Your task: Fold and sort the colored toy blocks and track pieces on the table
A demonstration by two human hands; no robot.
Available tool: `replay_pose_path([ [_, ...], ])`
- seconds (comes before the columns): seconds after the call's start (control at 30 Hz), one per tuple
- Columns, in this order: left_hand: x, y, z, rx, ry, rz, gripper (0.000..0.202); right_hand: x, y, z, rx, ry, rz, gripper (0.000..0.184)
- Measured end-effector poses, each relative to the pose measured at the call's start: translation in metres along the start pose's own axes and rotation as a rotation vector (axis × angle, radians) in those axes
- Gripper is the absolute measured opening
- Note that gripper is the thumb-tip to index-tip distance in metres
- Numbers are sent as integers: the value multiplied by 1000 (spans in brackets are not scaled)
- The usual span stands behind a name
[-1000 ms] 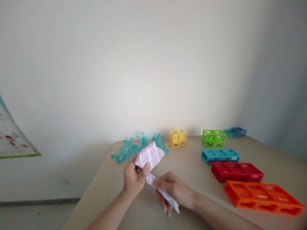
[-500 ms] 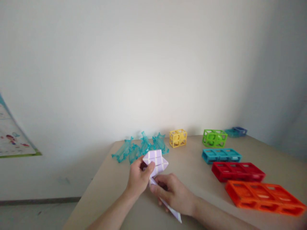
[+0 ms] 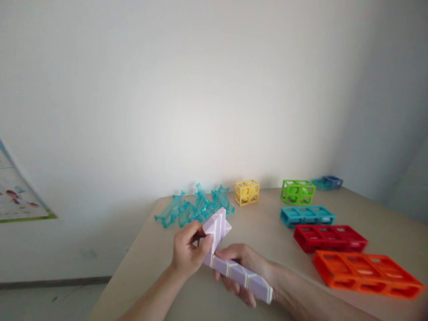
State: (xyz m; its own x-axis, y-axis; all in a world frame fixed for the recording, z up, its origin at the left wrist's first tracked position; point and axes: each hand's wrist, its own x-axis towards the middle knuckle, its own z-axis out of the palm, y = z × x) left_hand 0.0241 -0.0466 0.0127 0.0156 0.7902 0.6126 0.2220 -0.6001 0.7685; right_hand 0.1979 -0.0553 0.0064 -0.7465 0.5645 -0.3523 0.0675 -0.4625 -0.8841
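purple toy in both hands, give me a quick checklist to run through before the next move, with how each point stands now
1. Left grip on the purple toy: ok, thumb and fingers pinch the upper part.
2. Right grip on it: ok, thumb along the straight part's upper edge, fingers beneath.
3. Bend between the two parts fully seated: cannot tell, the hands partly cover it.
4. Underside of the straight part: cannot tell, hidden from this view.
5. Upper part clear of the teal pieces: cannot tell, it overlaps them in view and one camera doesn't settle the gap.
6. Hands clear of the orange frame: ok, it lies apart to the right.
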Motion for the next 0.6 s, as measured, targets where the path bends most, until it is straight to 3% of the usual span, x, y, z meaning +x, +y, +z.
replay_pose_path([
  [0.07,4,1,1,-81,-67,-68,29,-1,-1,-2,146,-85,57,45],
  [0.2,6,-1,4,-326,-338,-333,31,-3,-1,-4,309,-157,-73,51],
  [0.27,5,-3,5,-427,-418,-408,32,-4,-1,-6,312,-173,-106,52],
  [0.47,5,-11,2,-562,-286,-419,35,-3,-1,-13,125,-77,-295,51],
  [0.6,8,-16,-3,-463,-297,-335,36,-4,0,-16,-24,31,-354,48],
])
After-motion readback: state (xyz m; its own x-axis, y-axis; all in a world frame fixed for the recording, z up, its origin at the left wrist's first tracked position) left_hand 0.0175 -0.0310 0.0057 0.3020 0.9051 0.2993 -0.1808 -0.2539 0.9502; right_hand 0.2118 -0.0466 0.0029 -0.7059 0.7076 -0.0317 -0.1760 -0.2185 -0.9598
